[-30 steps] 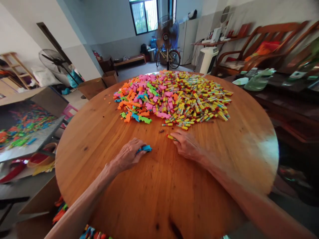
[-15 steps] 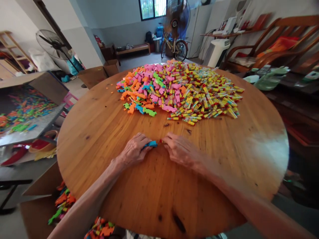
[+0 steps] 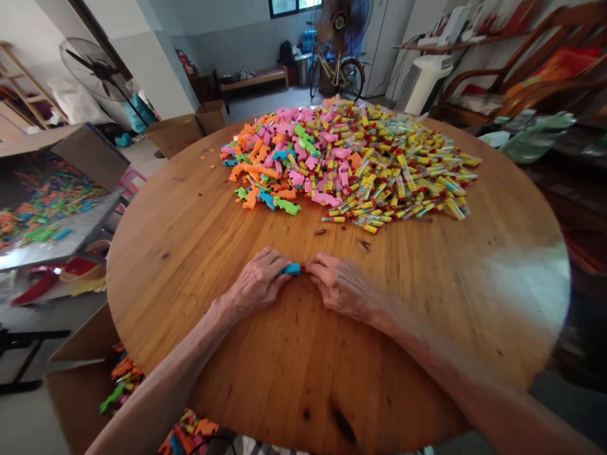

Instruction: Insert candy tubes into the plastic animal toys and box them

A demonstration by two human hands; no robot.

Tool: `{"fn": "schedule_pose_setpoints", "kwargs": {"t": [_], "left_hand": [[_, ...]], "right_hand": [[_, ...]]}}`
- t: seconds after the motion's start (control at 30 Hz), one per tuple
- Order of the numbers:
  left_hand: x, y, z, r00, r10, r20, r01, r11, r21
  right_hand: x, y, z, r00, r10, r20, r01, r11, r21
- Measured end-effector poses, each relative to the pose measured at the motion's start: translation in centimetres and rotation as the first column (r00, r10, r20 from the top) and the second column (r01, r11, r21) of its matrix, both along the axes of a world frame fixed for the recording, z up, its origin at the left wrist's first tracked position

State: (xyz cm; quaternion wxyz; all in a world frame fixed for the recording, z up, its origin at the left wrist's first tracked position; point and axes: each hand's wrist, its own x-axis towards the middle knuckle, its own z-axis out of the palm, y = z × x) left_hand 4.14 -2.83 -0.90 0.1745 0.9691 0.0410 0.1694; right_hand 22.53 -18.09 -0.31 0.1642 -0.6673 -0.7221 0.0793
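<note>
My left hand (image 3: 260, 275) is closed around a small blue plastic piece (image 3: 292, 268), its end pointing right. Facing it, my right hand (image 3: 339, 283) pinches a small tube with a red end (image 3: 304, 268); most of the tube is hidden by the fingers. The red end meets the blue piece's open end. Beyond my hands lies a heap of orange, pink, green and blue plastic pieces (image 3: 265, 167). To its right spreads a pile of clear tubes with yellow labels and red ends (image 3: 408, 170).
Everything lies on a round wooden table (image 3: 190, 253). A cardboard box (image 3: 78, 395) with coloured pieces stands at the lower left. Another open box of pieces (image 3: 52, 208) is on a side table at left. A standing fan (image 3: 339, 25) and a bicycle (image 3: 351, 79) are behind.
My right hand has brought the red-ended tube left against the blue piece; a gap separated them before. The view has shifted slightly.
</note>
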Motion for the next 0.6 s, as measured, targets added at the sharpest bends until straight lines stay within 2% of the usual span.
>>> {"fn": "schedule_pose_setpoints", "kwargs": {"t": [0.27,0.4,0.6], "left_hand": [[0.61,-0.25,0.2,0.998,0.01,-0.057,-0.001,0.989,0.149],[0.6,0.18,-0.07,0.998,0.013,-0.059,-0.001,0.981,0.193],[0.04,-0.1,-0.38,0.989,0.115,-0.096,-0.093,0.974,0.205]], "right_hand": [[-0.64,0.32,0.76,0.963,0.091,0.253,-0.065,0.992,-0.11],[-0.64,0.43,0.98,0.957,0.107,0.268,-0.077,0.99,-0.118],[-0.8,0.06,0.38,0.958,0.122,0.259,-0.094,0.988,-0.12]]}}
